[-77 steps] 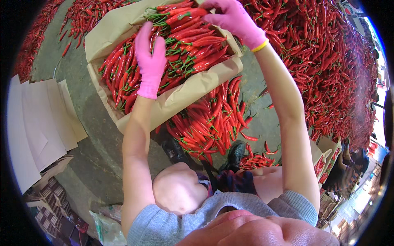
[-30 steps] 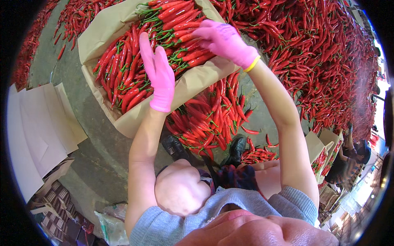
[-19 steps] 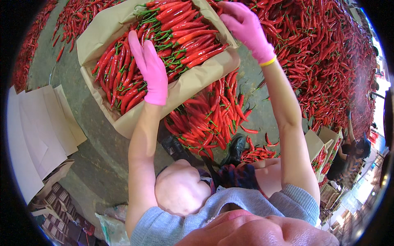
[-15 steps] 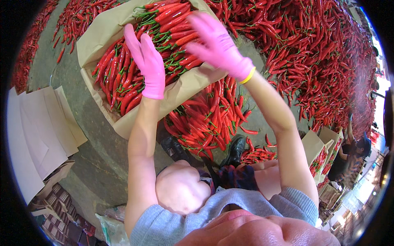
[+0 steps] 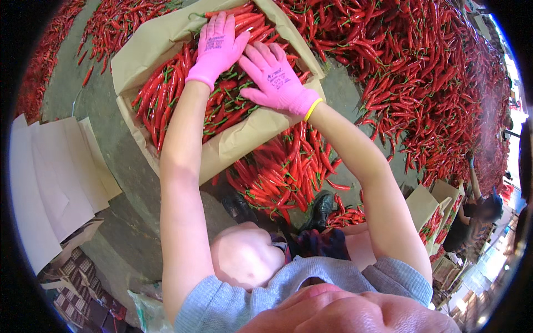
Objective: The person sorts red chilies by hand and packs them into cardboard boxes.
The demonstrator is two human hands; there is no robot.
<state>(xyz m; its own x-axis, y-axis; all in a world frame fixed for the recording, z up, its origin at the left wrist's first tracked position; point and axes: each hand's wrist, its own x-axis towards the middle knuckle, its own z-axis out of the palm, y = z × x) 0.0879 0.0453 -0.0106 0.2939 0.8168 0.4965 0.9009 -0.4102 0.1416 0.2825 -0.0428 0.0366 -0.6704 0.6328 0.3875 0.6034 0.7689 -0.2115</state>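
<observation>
Red chili peppers (image 5: pixel 225 117) with green stems fill a box lined with brown paper (image 5: pixel 145 46) in front of me. Both my hands wear pink gloves and lie palm down on the peppers. My left hand (image 5: pixel 217 49) rests toward the far side, its fingers stretched out and near each other. Just right of it, my right hand (image 5: pixel 276 81) lies flat with the thumb spread, its wrist over the near paper edge. A yellow band (image 5: pixel 312 109) circles the right glove's cuff. The peppers under both palms are hidden.
A chili heap (image 5: pixel 283 172) lies between the box and my black shoes (image 5: pixel 321 211). A huge chili pile (image 5: pixel 416 77) spreads at right. Flat cardboard sheets (image 5: pixel 58 177) stand at left. At far right, another person (image 5: pixel 480 213) is near filled boxes (image 5: pixel 433 213).
Both hands have come down from above the box onto the peppers. The left moved up and right, the right slightly down. The box has shifted slightly to the right.
</observation>
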